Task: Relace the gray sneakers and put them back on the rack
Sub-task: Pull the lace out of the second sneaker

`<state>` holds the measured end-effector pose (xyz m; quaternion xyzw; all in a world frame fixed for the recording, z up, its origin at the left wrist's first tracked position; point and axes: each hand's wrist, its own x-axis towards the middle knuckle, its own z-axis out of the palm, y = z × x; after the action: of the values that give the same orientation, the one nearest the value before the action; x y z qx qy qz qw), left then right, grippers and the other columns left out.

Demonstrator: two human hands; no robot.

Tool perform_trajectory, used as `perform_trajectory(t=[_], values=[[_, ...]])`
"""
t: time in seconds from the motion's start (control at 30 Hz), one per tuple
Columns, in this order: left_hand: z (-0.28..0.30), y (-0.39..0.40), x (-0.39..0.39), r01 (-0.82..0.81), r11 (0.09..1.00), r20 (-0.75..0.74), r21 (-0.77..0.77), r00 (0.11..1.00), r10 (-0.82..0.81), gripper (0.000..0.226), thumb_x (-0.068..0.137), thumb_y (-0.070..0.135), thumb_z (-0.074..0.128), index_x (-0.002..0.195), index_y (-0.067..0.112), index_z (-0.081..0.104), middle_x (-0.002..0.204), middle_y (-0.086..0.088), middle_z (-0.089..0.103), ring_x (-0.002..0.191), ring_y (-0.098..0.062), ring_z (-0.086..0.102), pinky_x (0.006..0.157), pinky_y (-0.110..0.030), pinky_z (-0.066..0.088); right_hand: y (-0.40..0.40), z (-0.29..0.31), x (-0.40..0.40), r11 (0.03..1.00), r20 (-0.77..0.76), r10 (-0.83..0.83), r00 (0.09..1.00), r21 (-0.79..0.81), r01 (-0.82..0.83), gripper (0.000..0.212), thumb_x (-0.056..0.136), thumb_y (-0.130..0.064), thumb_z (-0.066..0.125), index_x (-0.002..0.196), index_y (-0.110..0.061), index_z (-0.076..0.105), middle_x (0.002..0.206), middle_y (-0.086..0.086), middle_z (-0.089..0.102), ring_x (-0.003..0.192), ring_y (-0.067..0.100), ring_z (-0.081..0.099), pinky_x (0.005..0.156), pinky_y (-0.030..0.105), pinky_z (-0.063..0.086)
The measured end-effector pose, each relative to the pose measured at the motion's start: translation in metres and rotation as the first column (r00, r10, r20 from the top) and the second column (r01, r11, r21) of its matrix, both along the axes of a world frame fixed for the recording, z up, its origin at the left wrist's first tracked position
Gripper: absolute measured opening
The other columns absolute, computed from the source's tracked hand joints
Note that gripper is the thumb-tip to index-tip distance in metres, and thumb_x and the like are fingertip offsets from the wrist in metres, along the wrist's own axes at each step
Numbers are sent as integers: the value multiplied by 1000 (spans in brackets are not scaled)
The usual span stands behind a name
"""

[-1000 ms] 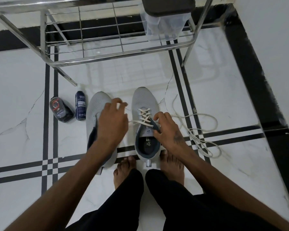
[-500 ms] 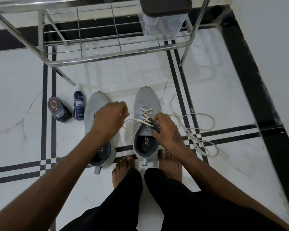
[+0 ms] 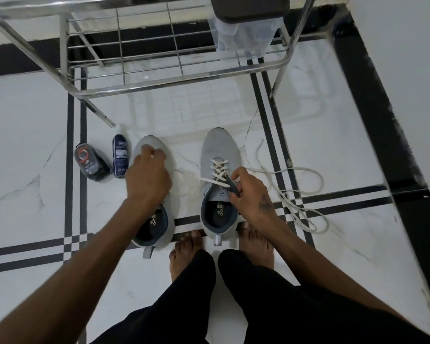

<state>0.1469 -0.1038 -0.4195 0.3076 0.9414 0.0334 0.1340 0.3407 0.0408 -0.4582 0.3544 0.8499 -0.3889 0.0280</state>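
Note:
Two gray sneakers stand on the floor in front of my bare feet. The right sneaker (image 3: 219, 147) is partly laced with a cream lace (image 3: 217, 170). My right hand (image 3: 248, 192) pinches its dark tongue tab. My left hand (image 3: 148, 176) hovers over the unlaced left sneaker (image 3: 159, 219) with its fingers curled; a small white bit at the fingertips looks like the lace end. Loose cream lace (image 3: 298, 170) lies looped on the floor to the right. The metal rack (image 3: 184, 78) stands just beyond the shoes.
Two dark bottles (image 3: 92, 162) (image 3: 120, 155) lie left of the sneakers near a rack leg (image 3: 97, 112). A clear plastic bag (image 3: 243, 38) under a dark object sits on the rack's right side. A white wall (image 3: 407, 70) borders the floor at the right.
My left hand has moved left, away from the right sneaker and over the toe of the left one. My right hand stays at the right sneaker's tongue.

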Motion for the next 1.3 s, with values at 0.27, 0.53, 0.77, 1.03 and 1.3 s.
perform_trajectory(t=[0.27, 0.53, 0.77, 1.03, 1.3], values=[[-22, 57, 66, 527, 850, 7, 18, 850, -527, 21, 89, 32, 65, 105, 19, 67, 106, -2, 63, 96, -24, 62, 73, -38, 51, 2, 2, -2, 999, 23, -24, 999, -22, 24, 36, 86, -11, 70, 108, -24, 45, 75, -6, 55, 67, 13, 54, 63, 31, 48], [5, -1, -9, -70, 982, 105, 177, 993, 51, 19, 94, 28, 60, 91, 18, 76, 98, -2, 72, 85, -28, 65, 70, -32, 45, 9, 1, 7, 999, 25, -47, 999, 18, 47, 30, 88, -14, 68, 104, -25, 45, 81, -2, 57, 71, 17, 56, 66, 39, 53], [-12, 26, 29, 258, 964, 193, 57, 945, -264, 60, 93, 42, 56, 145, 15, 41, 132, -11, 49, 109, -31, 59, 86, -45, 53, 0, 15, -13, 967, -35, 66, 997, 250, -55, 33, 91, -26, 63, 123, -23, 55, 118, -2, 46, 96, 15, 54, 72, 28, 49], [-25, 36, 66, 190, 959, 340, 208, 906, -253, 51, 82, 46, 68, 125, 21, 59, 109, -7, 56, 93, -27, 60, 77, -37, 50, 12, 12, -59, 889, 274, 266, 924, 302, -345, 16, 96, -15, 54, 103, -10, 67, 110, 7, 57, 98, 25, 59, 72, 35, 51], [-35, 27, 63, 174, 926, 331, 335, 899, -288, 51, 90, 20, 57, 140, 26, 50, 117, -10, 54, 97, -31, 59, 76, -37, 49, 32, 21, -44, 957, -7, -118, 993, -267, 112, 13, 94, -25, 62, 104, -18, 59, 107, -2, 59, 95, 14, 57, 77, 26, 42]])
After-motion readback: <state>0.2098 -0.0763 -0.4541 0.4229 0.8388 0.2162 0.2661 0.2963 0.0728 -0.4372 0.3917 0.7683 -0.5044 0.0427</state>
